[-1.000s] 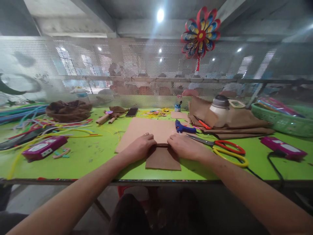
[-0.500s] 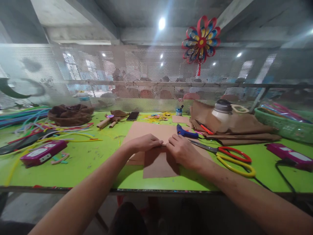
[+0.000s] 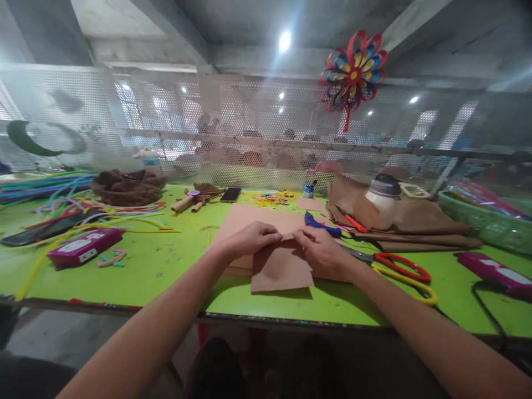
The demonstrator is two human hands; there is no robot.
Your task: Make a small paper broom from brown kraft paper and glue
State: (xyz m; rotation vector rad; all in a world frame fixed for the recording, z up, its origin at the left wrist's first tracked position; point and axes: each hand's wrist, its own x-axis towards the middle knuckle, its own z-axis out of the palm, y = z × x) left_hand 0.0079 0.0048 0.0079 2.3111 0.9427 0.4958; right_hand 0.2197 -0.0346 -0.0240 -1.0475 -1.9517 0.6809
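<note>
A small piece of brown paper (image 3: 282,271) is pinched at its far edge between my two hands. My left hand (image 3: 255,239) grips the left end of that edge, thumb and fingers pressed together. At the right end, my right hand (image 3: 322,249) pinches the same edge. The near part of the paper hangs toward me above the table. Larger sheets of brown paper (image 3: 239,219) lie flat beneath. Just beyond my right hand is a blue glue gun (image 3: 320,223). Scissors (image 3: 405,266) with red and yellow handles lie right of it, partly covered by my hand.
On the green table (image 3: 153,277), a purple power strip (image 3: 85,247) and pipe cleaners (image 3: 137,224) lie left. A phone (image 3: 231,194) is at the back. Right are brown folded material (image 3: 432,219), a jar (image 3: 381,205), a green basket (image 3: 486,216) and another purple power strip (image 3: 494,271).
Both hands have lifted the far edge of the small paper slightly, and its near part now tilts up off the table. The whole view has shifted a little.
</note>
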